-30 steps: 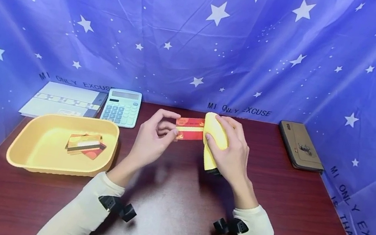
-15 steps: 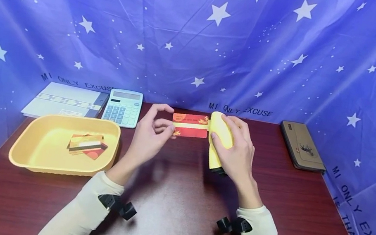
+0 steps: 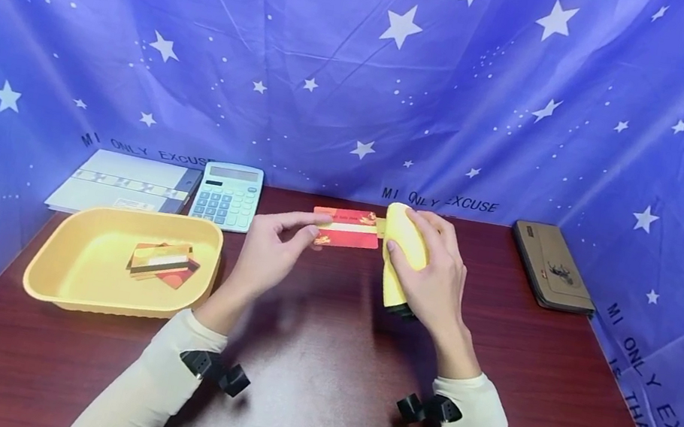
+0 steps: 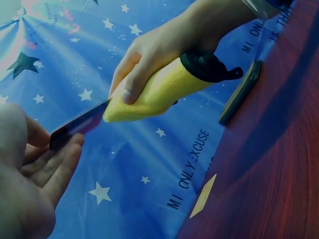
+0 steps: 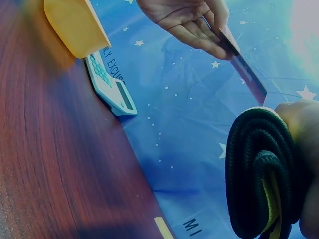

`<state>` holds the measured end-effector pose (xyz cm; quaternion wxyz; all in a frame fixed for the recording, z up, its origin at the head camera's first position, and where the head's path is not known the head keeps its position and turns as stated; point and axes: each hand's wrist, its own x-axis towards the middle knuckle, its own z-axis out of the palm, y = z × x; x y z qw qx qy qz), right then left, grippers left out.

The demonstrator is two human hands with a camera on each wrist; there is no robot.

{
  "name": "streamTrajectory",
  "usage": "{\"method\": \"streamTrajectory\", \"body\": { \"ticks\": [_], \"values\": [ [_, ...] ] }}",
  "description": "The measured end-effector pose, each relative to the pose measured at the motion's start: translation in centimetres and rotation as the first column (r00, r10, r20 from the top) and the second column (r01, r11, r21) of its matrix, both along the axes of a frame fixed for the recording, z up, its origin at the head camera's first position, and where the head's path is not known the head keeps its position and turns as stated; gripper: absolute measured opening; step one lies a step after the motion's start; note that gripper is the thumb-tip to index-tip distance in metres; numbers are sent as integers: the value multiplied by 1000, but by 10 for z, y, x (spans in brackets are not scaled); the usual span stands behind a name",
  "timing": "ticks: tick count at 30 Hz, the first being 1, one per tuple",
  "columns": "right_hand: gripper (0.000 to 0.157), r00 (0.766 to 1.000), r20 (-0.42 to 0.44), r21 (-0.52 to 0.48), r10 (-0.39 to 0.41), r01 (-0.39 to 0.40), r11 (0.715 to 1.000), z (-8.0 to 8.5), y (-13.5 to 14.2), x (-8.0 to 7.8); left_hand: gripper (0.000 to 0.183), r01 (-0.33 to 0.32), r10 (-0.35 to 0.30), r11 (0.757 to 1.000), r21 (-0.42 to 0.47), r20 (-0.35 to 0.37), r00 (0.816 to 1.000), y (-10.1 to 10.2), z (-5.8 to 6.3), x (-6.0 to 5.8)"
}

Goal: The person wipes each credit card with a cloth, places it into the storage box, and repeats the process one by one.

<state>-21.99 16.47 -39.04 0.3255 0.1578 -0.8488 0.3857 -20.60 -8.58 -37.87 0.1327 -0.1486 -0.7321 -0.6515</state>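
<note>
My left hand (image 3: 273, 247) pinches the left end of a red bank card (image 3: 355, 235) with a pale stripe, thumb below and index finger laid along its face. In the left wrist view the card (image 4: 82, 122) shows nearly edge-on. My right hand (image 3: 434, 275) grips a folded yellow cloth (image 3: 403, 255) with a dark edge, thumb on the near side. The cloth's left side stands right at the card's right end, with a small yellow strip between them. In the right wrist view the cloth's dark folded layers (image 5: 256, 169) face the camera.
A yellow tray (image 3: 70, 272) with several cards (image 3: 165, 262) stands on the left. Behind it lie a white-and-grey notebook (image 3: 121, 178) and a light-blue calculator (image 3: 226, 197). A brown zipped case (image 3: 552, 266) lies at the back right. A starry blue curtain (image 3: 363, 95) encloses the table.
The cloth has come off the card's right end as my right hand shifted slightly right. My left index finger has straightened along the card.
</note>
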Motion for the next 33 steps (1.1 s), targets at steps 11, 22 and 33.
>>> {"method": "streamTrajectory", "body": {
  "ticks": [11,22,33],
  "values": [
    [53,1000,6,1,1,-1,1000,-1,0,1,30,137,-135,986,93,-34,990,-2,1,-3],
    [54,1000,6,7,6,-6,1000,-1,0,0,22,102,-92,983,152,-75,993,-3,1,-2],
    [54,1000,3,11,7,-7,1000,0,-1,1,17,-135,131,990,-41,-85,988,-5,1,-1]
  ]
}}
